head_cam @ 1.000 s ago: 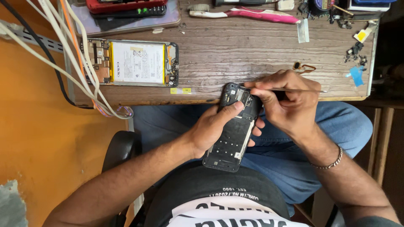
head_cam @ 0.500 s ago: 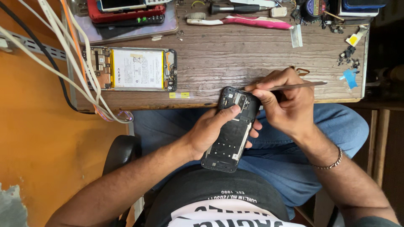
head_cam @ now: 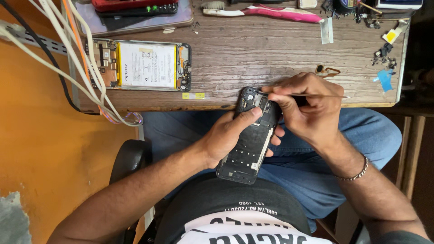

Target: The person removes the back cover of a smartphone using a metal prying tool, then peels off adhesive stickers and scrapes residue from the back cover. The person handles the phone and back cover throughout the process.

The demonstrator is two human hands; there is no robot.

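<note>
Single head-worn view, which I read as looking steeply down over the wearer's chest and lap; close range, wooden table [head_cam: 253, 58] edge across the upper frame, orange wall [head_cam: 31, 149] at left; no second view, nothing shared

Opened phone [head_cam: 147, 65], toothbrush [head_cam: 266, 11], white cables [head_cam: 68, 49]

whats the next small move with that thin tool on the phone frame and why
Probably lever the thin metal tool gently at the top corner of the black phone frame. Its tip already sits there by the camera cutout, the right hand pinches it, and the left hand braces the frame with its thumb.
</note>
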